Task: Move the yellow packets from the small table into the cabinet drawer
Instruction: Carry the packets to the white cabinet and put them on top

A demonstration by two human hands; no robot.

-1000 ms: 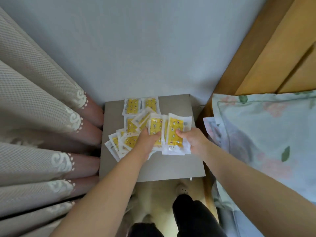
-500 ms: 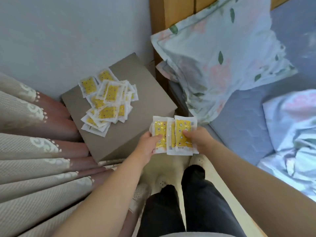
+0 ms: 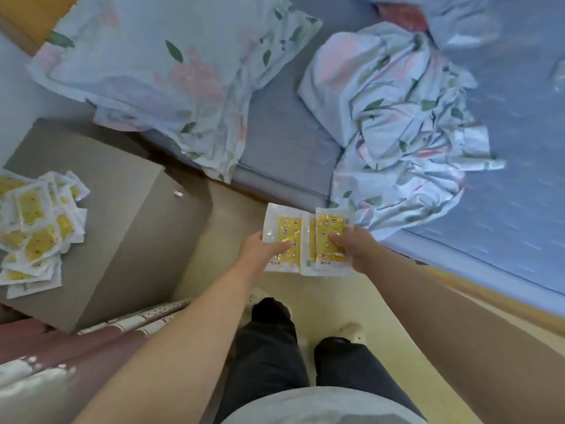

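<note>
Head view: left hand, right hand pinch held packets; packet pile lies on small table

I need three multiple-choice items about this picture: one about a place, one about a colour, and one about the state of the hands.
1. Where does the pile of packets lie?
A. on the bed
B. on the small table
C. on the floor

2. What colour is the printed middle of the held packets?
A. red
B. yellow
C. green

3. What do the left hand and the right hand do?
A. both are empty
B. only one holds packets
C. each grips packets

Answers:
1 B, the pile rests on the grey tabletop at the left.
2 B, yellow panels show inside white borders.
3 C, a thumb lies over the packets on each side.
</note>
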